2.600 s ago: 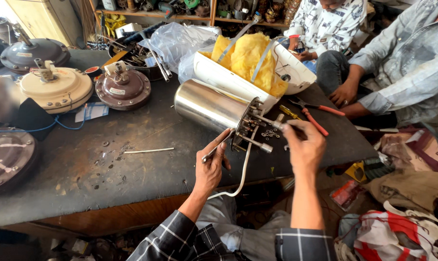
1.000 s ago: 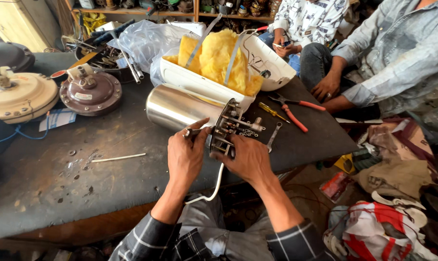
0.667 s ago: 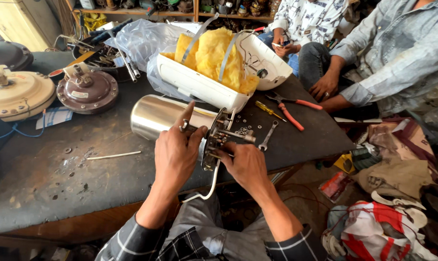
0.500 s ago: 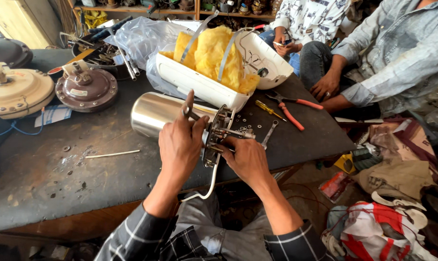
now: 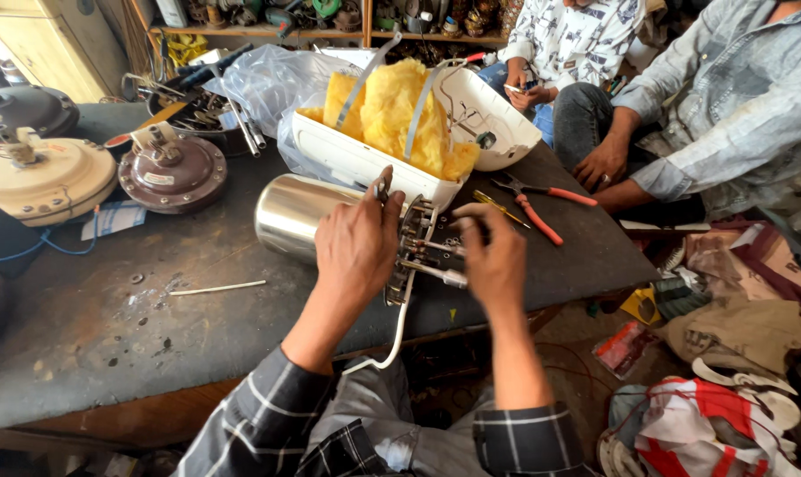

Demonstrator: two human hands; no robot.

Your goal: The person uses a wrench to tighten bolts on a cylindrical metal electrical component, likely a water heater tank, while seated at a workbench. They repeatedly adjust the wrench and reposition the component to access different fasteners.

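A shiny steel cylinder tank [image 5: 287,212] lies on its side on the dark workbench [image 5: 118,309], its end plate with terminals and pipes [image 5: 423,252] facing me. My left hand [image 5: 356,247] presses against that end plate and grips a small metal tool [image 5: 384,185] that pokes up between its fingers. My right hand [image 5: 493,256] holds the fittings on the plate's right side. A white cable [image 5: 399,327] hangs from the plate over the bench edge.
Behind the tank lies an open white casing with yellow insulation [image 5: 392,115]. Red-handled pliers [image 5: 537,208] lie at the right. Ceiling-fan motors [image 5: 173,168] [image 5: 43,172] sit at the left. Two seated people [image 5: 710,106] are at the bench's far right; clutter covers the floor [image 5: 718,406].
The tank was turned and pulled nearer. My left hand moved onto the end plate with the tool; my right hand shifted to the plate's right side.
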